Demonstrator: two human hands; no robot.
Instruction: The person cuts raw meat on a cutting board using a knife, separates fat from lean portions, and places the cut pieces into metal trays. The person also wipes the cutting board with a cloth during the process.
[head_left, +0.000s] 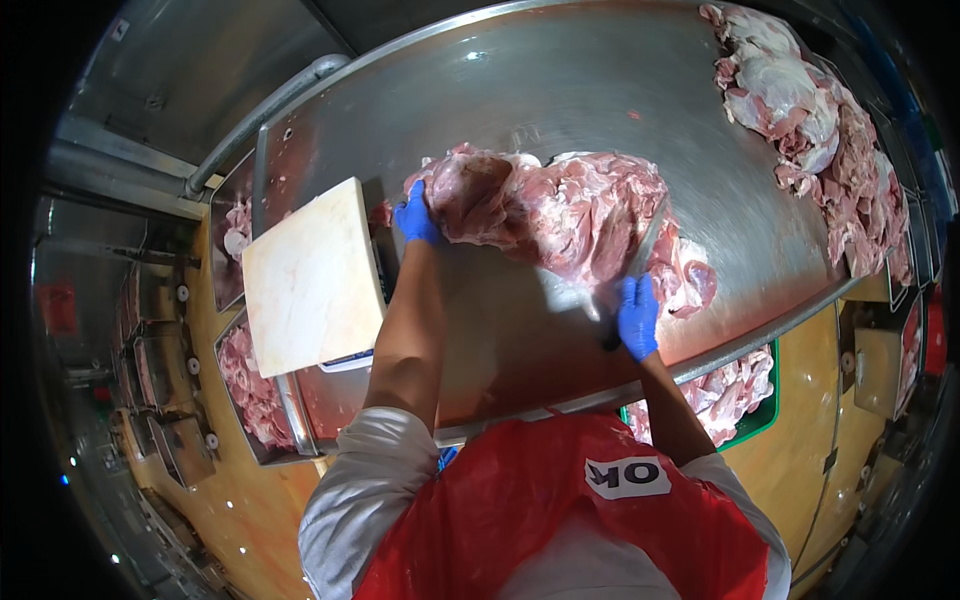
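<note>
A large piece of raw meat point(560, 205) lies across the metal table in front of me, pale fat and pink muscle showing. At its left end, my left hand point(417, 217), in a blue glove, grips the meat's edge. My right hand point(637, 315), also blue-gloved, is closed around the handle of a knife point(650, 238). The knife's blade points away from me, against the right part of the meat. A smaller flap of meat point(690, 280) hangs to the right of the blade. The tip of the knife is hard to make out.
A white cutting board point(313, 278) rests at the left of the steel table point(480, 350). More meat point(800, 120) is heaped at the far right. Below the table's edge stand a green crate point(768, 410) and a metal bin point(268, 452), both holding meat.
</note>
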